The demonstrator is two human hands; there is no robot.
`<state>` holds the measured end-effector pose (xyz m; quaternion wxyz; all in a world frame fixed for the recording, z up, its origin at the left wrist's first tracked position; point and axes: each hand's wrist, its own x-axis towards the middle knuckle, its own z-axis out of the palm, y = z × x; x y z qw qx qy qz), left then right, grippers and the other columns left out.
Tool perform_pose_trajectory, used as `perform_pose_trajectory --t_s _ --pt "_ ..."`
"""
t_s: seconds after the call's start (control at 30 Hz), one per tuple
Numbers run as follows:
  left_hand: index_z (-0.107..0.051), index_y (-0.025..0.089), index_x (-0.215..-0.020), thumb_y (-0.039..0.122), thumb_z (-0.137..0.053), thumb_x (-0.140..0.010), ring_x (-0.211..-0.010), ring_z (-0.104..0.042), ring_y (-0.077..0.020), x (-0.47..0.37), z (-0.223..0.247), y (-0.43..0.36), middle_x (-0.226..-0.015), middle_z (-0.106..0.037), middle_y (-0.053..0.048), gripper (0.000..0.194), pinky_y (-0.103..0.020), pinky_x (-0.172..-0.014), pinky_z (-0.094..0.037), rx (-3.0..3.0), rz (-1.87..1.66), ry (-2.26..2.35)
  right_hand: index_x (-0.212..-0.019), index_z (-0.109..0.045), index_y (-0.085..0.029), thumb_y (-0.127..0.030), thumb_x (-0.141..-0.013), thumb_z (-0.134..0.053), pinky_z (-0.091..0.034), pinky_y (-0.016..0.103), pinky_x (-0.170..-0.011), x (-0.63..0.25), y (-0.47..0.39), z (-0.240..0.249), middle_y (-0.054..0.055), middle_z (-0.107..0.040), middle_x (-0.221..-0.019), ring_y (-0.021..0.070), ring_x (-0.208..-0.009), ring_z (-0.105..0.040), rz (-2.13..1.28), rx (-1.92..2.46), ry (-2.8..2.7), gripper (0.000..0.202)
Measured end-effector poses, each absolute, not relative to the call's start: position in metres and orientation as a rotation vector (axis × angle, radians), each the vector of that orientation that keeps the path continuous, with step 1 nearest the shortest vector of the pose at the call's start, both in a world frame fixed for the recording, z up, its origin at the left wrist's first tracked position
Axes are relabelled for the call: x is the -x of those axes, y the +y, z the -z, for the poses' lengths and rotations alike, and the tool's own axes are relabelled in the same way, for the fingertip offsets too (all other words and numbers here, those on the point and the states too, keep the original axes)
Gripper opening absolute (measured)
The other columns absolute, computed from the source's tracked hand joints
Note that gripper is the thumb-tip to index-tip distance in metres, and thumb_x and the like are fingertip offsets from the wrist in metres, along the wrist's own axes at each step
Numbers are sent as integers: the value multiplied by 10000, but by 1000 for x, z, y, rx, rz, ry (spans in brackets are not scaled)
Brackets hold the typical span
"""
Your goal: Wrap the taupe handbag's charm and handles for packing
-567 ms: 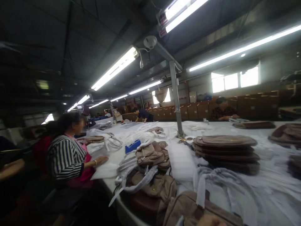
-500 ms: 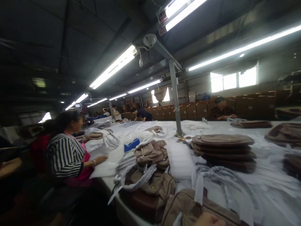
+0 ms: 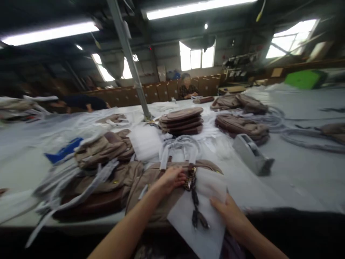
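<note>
A taupe handbag (image 3: 151,183) lies at the table edge in front of me, its wrapped handles (image 3: 179,144) pointing away. My left hand (image 3: 174,178) rests over the bag, fingers curled at the gold chain of a dark tassel charm (image 3: 194,201). Across the bag's right half lies a thin white foam sheet (image 3: 207,183), under the tassels. My right hand (image 3: 225,208) grips this sheet by its right edge, thumb on top and the other fingers mostly hidden behind.
More taupe bags with wrapped straps (image 3: 105,151) are piled on the left, beside a blue tape dispenser (image 3: 64,150). A grey tape dispenser (image 3: 253,154) stands to the right. Beyond are a bag stack (image 3: 182,120), a metal post (image 3: 132,61) and a seated co-worker (image 3: 187,88).
My view has swung right and down to the handbag. Both my hands now show over it, with the foam sheet in my right hand; before, only part of one hand was visible.
</note>
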<state>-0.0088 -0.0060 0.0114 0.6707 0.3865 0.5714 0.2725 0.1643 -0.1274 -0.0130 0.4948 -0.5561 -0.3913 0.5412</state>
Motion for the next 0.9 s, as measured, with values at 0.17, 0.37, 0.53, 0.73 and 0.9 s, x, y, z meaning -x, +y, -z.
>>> perform_pose_trajectory --t_s 0.17,0.37,0.53,0.73,0.9 --pt "-507 145 -886 329 -441 -871 -669 -612 -140 12 -12 -8 -770 -591 -50 196 -305 -702 -518 -1001 -447 1305 -1071 -598 -154 -309 -642 -652 -460 456 -874 -168 -130 17 113 -663 -1039 306 -945 -615 -1543 1213 -721 460" --pt "-599 154 -746 545 -554 -737 -806 -594 -241 0 -9 -14 -756 -621 -58 394 -308 -695 -450 -1544 -374 1415 -1017 -611 -144 -209 -605 -612 -492 384 -776 -178 -126 -2 88 -691 -956 272 -852 -641 -1667 1267 -714 417" --pt "-600 164 -714 483 -698 -556 -776 -575 -284 -16 10 -7 -747 -615 -74 369 -317 -669 -399 -1874 -271 1531 -964 -620 -149 -184 -602 -597 -509 354 -633 -185 -119 -7 60 -696 -812 250 -691 -646 -1743 1356 -737 364" --pt "-522 196 -582 244 -638 -614 -667 -538 -198 -19 -1 -4 -596 -541 2 130 -261 -581 -309 -2007 -337 1448 -988 -618 -148 -443 -731 -643 -518 369 -680 -191 -113 0 74 -681 -861 256 -748 -639 -1618 1371 -746 392" --pt "-499 190 -642 149 -708 -555 -555 -532 -162 -15 -15 6 -508 -488 47 230 -213 -472 -299 -1333 -408 1422 -898 -640 -121 -429 -710 -654 -505 374 -696 -199 -111 4 81 -679 -810 279 -787 -630 -1626 1418 -815 361"
